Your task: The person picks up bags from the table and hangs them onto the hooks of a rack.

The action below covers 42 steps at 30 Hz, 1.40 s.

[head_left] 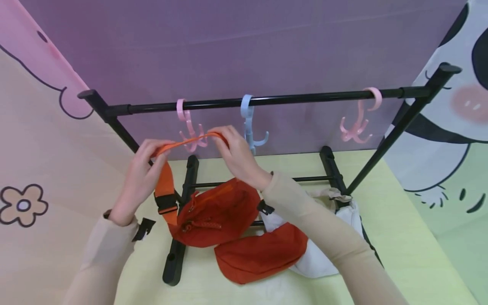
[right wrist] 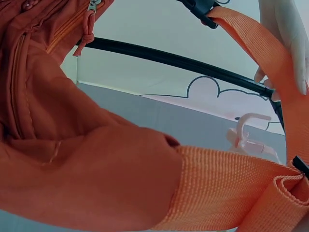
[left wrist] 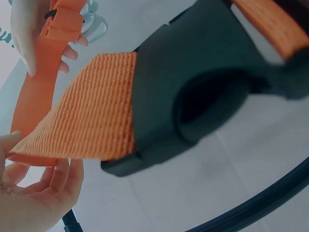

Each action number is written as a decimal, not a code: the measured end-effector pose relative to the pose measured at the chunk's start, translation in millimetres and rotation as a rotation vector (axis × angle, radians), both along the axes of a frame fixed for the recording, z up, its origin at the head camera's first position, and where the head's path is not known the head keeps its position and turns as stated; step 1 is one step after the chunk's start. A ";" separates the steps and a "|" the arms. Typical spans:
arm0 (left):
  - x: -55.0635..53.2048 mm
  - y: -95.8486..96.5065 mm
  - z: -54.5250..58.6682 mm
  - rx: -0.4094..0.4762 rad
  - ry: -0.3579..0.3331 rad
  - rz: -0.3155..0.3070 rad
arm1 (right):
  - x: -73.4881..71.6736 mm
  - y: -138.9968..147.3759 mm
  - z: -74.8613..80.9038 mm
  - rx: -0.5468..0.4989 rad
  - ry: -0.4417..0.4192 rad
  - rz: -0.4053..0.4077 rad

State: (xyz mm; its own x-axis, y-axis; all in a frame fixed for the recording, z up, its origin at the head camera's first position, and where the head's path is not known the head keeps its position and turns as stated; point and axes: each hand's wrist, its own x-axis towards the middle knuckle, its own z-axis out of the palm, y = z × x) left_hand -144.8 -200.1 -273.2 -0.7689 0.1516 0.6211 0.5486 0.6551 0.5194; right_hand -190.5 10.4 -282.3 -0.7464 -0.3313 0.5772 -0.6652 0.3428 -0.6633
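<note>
An orange-red waist bag point(head_left: 219, 216) hangs by its orange strap point(head_left: 187, 143) below my two hands. My left hand point(head_left: 142, 173) pinches one part of the strap, and a black buckle point(head_left: 167, 203) dangles just below it. Farther right, my right hand point(head_left: 240, 156) grips the strap, which runs nearly level between the hands. In the left wrist view the buckle point(left wrist: 193, 82) fills the middle, with the folded strap point(left wrist: 41, 101) behind. In the right wrist view, the bag point(right wrist: 96, 169) and its zip pull point(right wrist: 88, 29) are close to the camera.
A black rack bar point(head_left: 297, 99) carries two pink hooks, left point(head_left: 190, 127) and right point(head_left: 360, 120), and a blue hook point(head_left: 248, 123) between them. Beneath lie a second red bag point(head_left: 263, 254) and a white bag point(head_left: 320, 262), partly behind my right sleeve.
</note>
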 end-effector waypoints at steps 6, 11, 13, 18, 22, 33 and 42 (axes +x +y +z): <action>-6.3 2.1 -0.8 0.000 -0.035 0.054 | -8.7 -4.1 2.9 0.037 -0.023 -0.052; -12.1 2.1 -3.4 -0.001 -0.056 0.083 | -14.7 -5.8 2.0 0.068 -0.070 -0.061; -14.1 1.2 -5.1 -0.008 -0.069 0.091 | -16.8 -6.4 1.0 0.081 -0.076 -0.062; -18.2 -2.0 -9.1 -0.018 -0.105 0.099 | -21.7 -8.3 -2.1 0.138 -0.040 -0.084; -20.3 -4.2 -12.0 -0.025 -0.129 0.105 | -24.5 -10.0 -4.2 0.183 -0.040 -0.092; -26.0 -9.0 -17.5 0.005 -0.146 0.109 | -31.1 -16.2 -7.1 0.258 -0.087 -0.088; -26.9 -17.0 -23.4 -0.001 -0.157 0.133 | -33.9 -25.6 -10.8 0.283 -0.133 -0.067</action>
